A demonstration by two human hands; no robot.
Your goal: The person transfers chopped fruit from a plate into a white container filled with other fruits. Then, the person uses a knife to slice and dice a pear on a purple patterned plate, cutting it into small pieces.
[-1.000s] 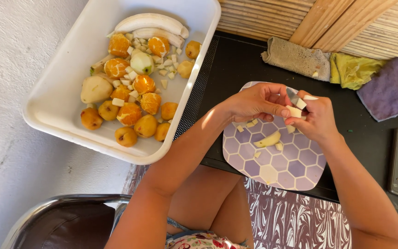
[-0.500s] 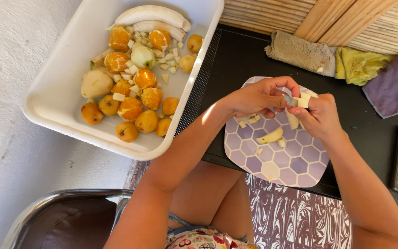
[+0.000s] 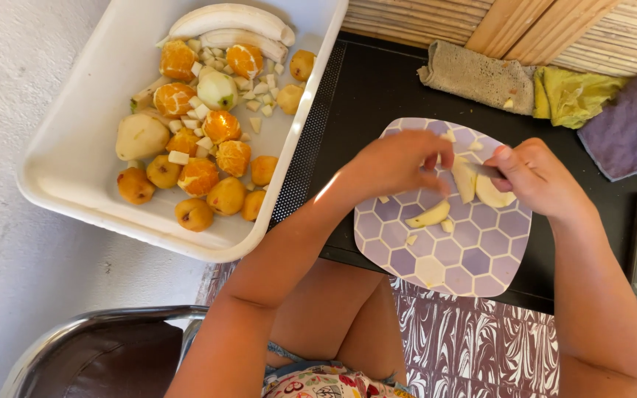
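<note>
Fingers of the left hand [image 3: 399,163] are pinching a pale fruit slice [image 3: 464,179] at the cutting board's [image 3: 444,262] twelve o'clock; the right hand [image 3: 536,177] is clamping a knife [image 3: 484,171] touching it, likely risking nicked fingertips.

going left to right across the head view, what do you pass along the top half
white tray of fruit → left hand → pale fruit slice → right hand → purple cloth

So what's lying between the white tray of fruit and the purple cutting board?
In the head view, only a strip of the black table separates the white tray from the purple cutting board. Nothing rests there, though the left forearm crosses above it.
</note>
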